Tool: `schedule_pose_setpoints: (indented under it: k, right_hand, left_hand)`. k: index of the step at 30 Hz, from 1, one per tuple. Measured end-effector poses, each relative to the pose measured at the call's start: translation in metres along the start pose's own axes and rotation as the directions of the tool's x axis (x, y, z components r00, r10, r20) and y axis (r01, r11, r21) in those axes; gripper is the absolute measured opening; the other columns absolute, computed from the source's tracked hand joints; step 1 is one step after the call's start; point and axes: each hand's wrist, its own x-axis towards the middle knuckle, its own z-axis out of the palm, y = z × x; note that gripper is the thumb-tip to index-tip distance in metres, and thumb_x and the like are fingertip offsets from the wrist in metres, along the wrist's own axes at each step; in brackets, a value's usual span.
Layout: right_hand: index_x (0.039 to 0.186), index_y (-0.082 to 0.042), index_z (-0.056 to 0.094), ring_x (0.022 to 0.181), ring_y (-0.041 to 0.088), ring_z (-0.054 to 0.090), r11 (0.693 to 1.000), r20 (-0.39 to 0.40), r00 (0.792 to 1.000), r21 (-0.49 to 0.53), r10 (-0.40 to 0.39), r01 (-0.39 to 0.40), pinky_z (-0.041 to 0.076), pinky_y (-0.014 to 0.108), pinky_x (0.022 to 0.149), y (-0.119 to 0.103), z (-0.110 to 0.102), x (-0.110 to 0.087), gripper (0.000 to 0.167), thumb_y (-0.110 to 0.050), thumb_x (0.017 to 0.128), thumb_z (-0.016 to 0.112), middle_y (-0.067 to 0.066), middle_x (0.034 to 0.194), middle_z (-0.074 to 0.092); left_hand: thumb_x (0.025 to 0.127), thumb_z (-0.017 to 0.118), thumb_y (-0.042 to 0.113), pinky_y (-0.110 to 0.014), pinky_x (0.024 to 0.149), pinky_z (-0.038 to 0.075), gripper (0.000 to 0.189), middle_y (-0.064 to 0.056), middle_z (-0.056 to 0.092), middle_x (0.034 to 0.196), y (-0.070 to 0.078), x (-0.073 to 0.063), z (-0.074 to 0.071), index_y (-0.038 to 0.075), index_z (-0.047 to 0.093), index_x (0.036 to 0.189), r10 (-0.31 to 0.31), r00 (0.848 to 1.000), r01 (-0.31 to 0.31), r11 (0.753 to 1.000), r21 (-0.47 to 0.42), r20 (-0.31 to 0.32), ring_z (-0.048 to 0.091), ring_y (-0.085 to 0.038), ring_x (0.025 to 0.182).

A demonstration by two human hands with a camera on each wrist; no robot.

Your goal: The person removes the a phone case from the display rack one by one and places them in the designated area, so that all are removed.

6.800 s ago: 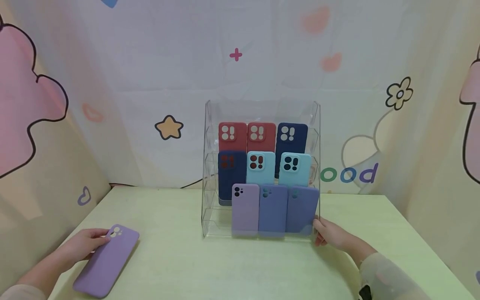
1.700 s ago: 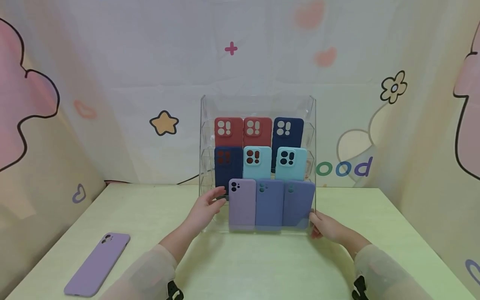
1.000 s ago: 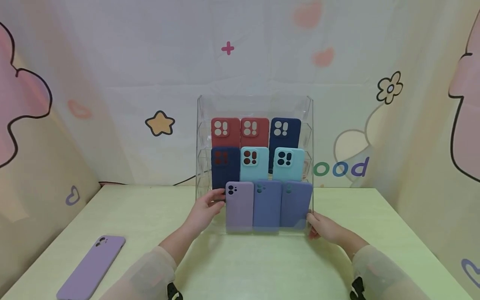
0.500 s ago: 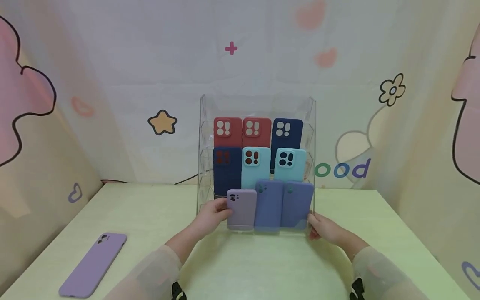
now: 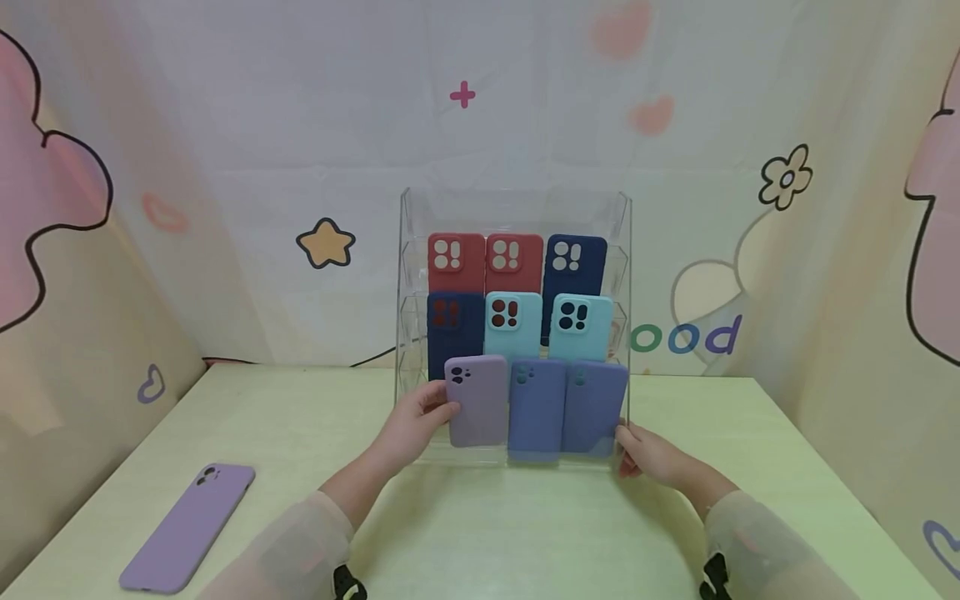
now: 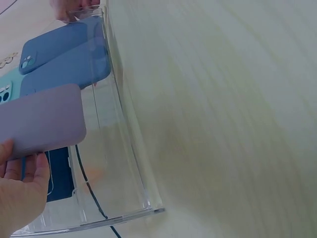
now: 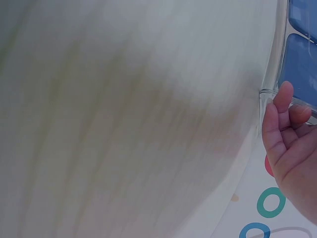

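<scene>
My left hand pinches a light purple phone case by its left edge, thumb on the front. In the left wrist view the case is raised over the clear display rack, its lower end free of the front tier. My right hand grips the lower right side of the rack; in the right wrist view its fingers lie at the rack's corner. Two blue-violet phone cases stand side by side in the front tier, right of the purple one.
Behind them, upper tiers hold red phone cases, navy phone cases and light-blue phone cases. Another purple phone case lies on the table at the left. A printed curtain hangs behind.
The left hand set one purple case on the table at left, then reached to the rack and took hold of the front-tier purple case. That case tilted, then rose. The right hand kept its place.
</scene>
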Motion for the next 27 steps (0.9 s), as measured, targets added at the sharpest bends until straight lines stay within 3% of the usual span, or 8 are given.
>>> schedule_pose_setpoints:
  k: [10, 27]
  right_hand:
    - [0.078, 0.001, 0.041, 0.069, 0.021, 0.055, 1.000, -0.010, 1.000, 0.010, 0.004, -0.003, 0.050, 0.038, 0.069, 0.005, 0.001, 0.001, 0.035, -0.021, 0.100, 0.025, 0.008, 0.068, 0.045]
    - [0.078, 0.001, 0.040, 0.070, 0.021, 0.056, 1.000, -0.014, 1.000, 0.012, -0.010, 0.011, 0.050, 0.039, 0.068, 0.005, 0.000, 0.002, 0.036, -0.022, 0.100, 0.023, 0.009, 0.069, 0.046]
  left_hand:
    - [0.090, 0.058, 0.001, -0.041, 0.084, 0.049, 0.028, -0.014, 0.065, 0.104, 0.003, -0.007, -0.004, 0.000, 0.060, 0.117, 0.015, 1.000, -0.015, 1.000, -0.018, -0.002, 0.061, -0.026, 0.096]
    - [0.090, 0.059, 0.002, -0.041, 0.082, 0.050, 0.034, -0.017, 0.064, 0.105, 0.009, -0.021, -0.016, -0.003, 0.056, 0.123, -0.045, 0.999, 0.046, 0.999, -0.021, 0.031, 0.062, -0.027, 0.097]
